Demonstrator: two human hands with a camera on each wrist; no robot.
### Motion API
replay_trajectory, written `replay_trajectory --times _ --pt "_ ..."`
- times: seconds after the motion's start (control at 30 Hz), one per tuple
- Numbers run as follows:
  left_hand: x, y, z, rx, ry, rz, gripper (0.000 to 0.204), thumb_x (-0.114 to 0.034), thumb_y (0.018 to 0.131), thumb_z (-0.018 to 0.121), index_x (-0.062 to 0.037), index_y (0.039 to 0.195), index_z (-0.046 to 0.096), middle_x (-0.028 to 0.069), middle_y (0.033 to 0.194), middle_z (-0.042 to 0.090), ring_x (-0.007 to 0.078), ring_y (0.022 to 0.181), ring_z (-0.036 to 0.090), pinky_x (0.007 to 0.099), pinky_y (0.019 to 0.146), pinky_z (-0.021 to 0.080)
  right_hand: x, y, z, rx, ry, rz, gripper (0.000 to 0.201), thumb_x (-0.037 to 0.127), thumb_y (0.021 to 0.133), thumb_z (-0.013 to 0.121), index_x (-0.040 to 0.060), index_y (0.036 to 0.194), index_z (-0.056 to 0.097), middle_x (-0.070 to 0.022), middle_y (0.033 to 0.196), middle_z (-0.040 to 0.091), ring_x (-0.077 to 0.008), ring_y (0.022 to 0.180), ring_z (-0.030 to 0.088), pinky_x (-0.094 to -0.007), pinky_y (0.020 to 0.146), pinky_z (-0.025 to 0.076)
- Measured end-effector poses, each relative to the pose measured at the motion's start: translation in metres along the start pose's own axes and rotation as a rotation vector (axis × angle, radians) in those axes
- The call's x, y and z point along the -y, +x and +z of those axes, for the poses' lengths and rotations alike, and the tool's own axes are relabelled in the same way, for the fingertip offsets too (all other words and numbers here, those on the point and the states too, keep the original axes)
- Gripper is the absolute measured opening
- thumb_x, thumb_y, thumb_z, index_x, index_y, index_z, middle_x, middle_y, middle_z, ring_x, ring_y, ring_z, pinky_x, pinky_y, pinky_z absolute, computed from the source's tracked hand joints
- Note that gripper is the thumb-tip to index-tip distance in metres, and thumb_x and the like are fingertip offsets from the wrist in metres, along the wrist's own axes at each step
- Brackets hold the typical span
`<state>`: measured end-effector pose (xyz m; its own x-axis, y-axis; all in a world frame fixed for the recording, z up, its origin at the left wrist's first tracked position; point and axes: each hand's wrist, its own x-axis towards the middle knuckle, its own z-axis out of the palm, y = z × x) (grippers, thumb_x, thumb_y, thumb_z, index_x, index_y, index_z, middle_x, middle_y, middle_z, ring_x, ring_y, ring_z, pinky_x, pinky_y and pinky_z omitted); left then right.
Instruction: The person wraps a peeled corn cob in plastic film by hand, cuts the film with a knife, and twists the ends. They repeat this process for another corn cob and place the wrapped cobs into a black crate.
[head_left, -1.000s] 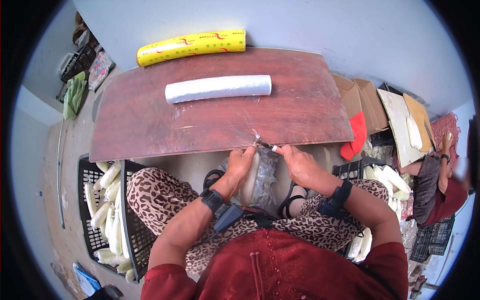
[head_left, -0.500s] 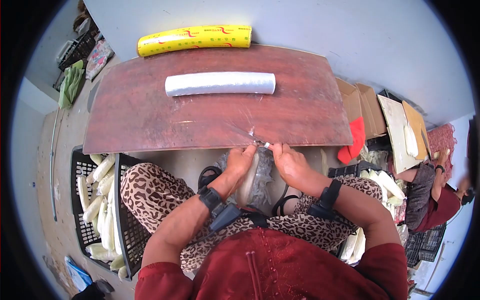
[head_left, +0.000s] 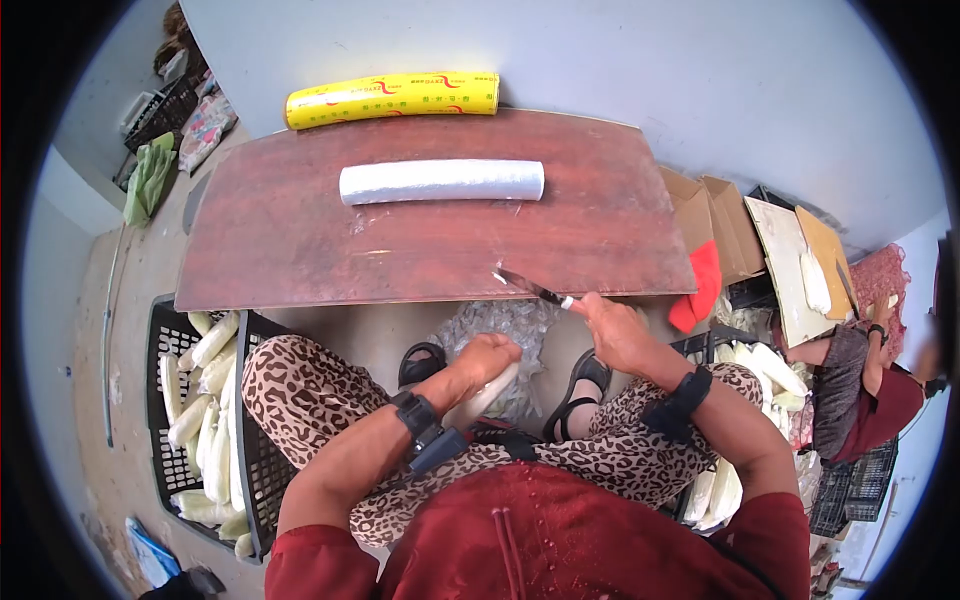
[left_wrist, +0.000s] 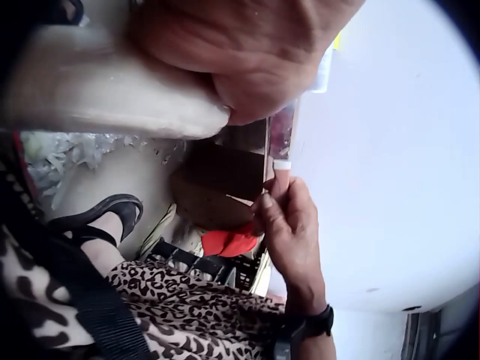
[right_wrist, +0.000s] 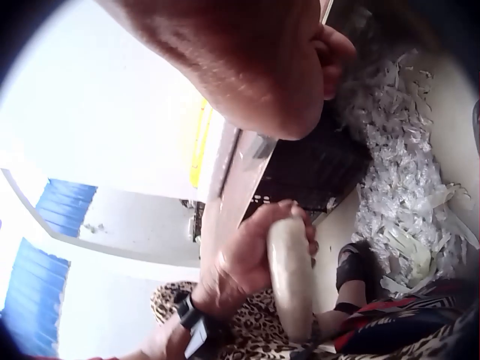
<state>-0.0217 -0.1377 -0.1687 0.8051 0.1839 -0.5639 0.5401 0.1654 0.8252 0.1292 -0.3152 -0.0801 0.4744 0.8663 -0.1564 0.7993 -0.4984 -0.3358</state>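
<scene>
My left hand (head_left: 487, 360) grips one end of a long, pale ear of corn (right_wrist: 291, 277), which has a shiny, film-like surface. The ear slants over my lap, just below the table's front edge. In my right hand (head_left: 622, 332) is a knife (head_left: 540, 289) with a dark blade, a white collar and a pinkish handle. Its blade points left over the front edge of the reddish-brown table (head_left: 420, 235), and a small white scrap (head_left: 499, 272) shows near the tip. The hands are apart. In the right wrist view the knife is hidden.
A white film roll (head_left: 440, 182) lies mid-table, with a yellow printed roll (head_left: 390, 100) behind. Black crates of corn (head_left: 262, 440) flank my legs. Plastic scraps (head_left: 500, 335) pile between my feet. A red cloth (head_left: 699, 287) hangs at the table's right corner; another person (head_left: 875, 400) sits beyond.
Both hands were together at the table edge, the knife at the corn's upper end. My left hand has drawn the ear down toward my lap; my right has moved right with the knife.
</scene>
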Motion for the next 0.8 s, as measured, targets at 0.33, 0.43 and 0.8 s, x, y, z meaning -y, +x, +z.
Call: replay_trajectory --times 0.33,0.43,0.8 --pt "-0.082 -0.04 -0.019 0.295 -0.516 0.249 0.012 -0.012 0.083 0.054 -0.0026 0.087 0.062 0.0078 0.079 0.064 0.0173 0.07 0.062 0.0287 0.067 0.05 0.012 0.018 0.002 -0.059 -0.163 -0.2 0.021 -0.003 0.079 0.053 0.0018 0.099 0.048 -0.0202 0.093 0.062 -0.0413 0.084 0.062 -0.0471 0.067 0.047" --pt "-0.103 -0.046 -0.035 0.291 -0.802 0.377 0.013 -0.016 0.08 0.054 -0.0042 0.085 0.058 0.0106 0.08 0.06 0.0254 0.076 0.061 0.0379 0.076 0.05 0.001 0.021 0.007 -0.187 -0.151 -0.276 0.016 -0.001 0.08 0.055 0.0021 0.095 0.049 -0.0178 0.086 0.061 -0.0372 0.078 0.061 -0.0446 0.063 0.047" --pt "-0.123 -0.033 -0.066 0.163 -1.322 0.48 0.012 -0.016 0.078 0.055 -0.0053 0.083 0.057 0.0091 0.083 0.058 0.0272 0.083 0.056 0.0401 0.084 0.047 0.021 0.034 0.005 0.339 1.642 0.31 0.042 0.039 0.095 0.056 0.0004 0.111 0.05 -0.0129 0.09 0.062 -0.0208 0.075 0.067 -0.0245 0.051 0.045"
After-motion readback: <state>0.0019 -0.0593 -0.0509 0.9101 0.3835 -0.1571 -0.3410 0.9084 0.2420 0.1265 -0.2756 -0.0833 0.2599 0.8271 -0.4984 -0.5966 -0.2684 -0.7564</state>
